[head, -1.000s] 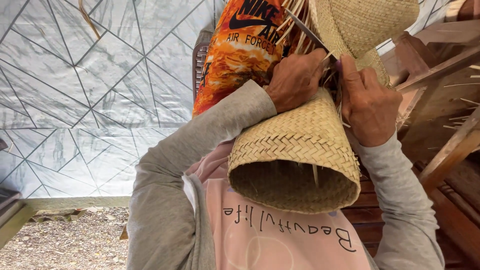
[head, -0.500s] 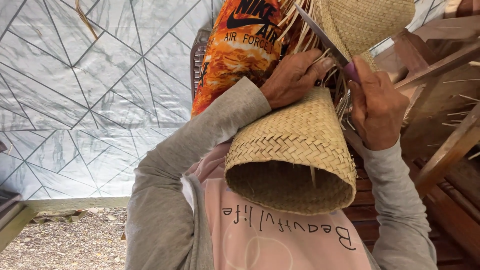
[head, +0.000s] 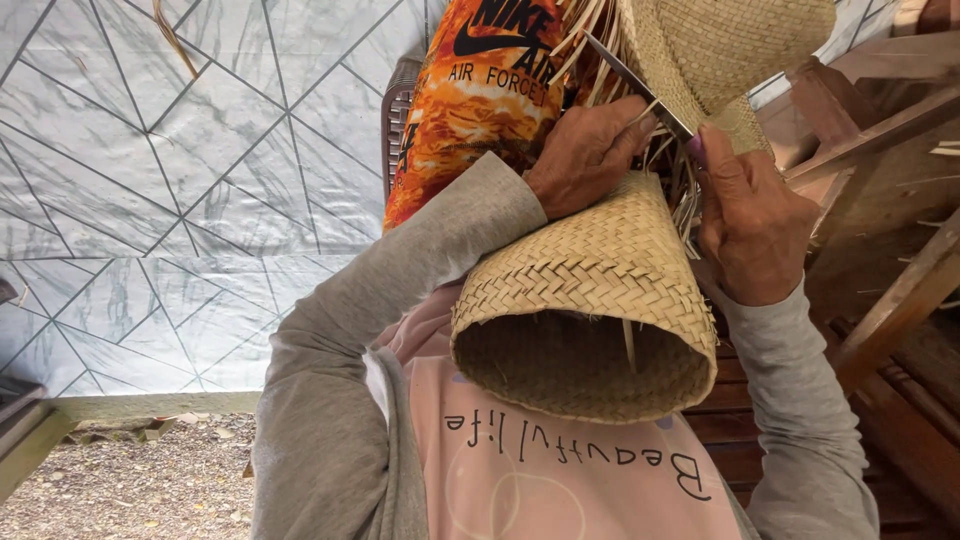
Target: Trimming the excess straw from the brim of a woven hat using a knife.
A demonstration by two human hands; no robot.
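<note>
A person in a grey long-sleeved top and pink shirt steadies a cone-shaped woven straw basket (head: 590, 290) against the chest, its open mouth turned down toward the camera so the unfinished far end faces the hands. The left hand (head: 580, 155) is clenched over that far end, pinning the weave where loose straw strands (head: 585, 35) fan out. The right hand (head: 750, 225) grips a knife (head: 635, 85), thumb pressed along it, the thin blade angled up across the stray ends, seemingly placed to meet them close to the plaiting. A second woven straw piece (head: 730, 45) hangs just above, touching the strands. An orange printed bag (head: 470, 110) stands behind the left wrist, wooden furniture slats (head: 890, 290) to the right, a marble-patterned sheet (head: 180, 170) to the left.
</note>
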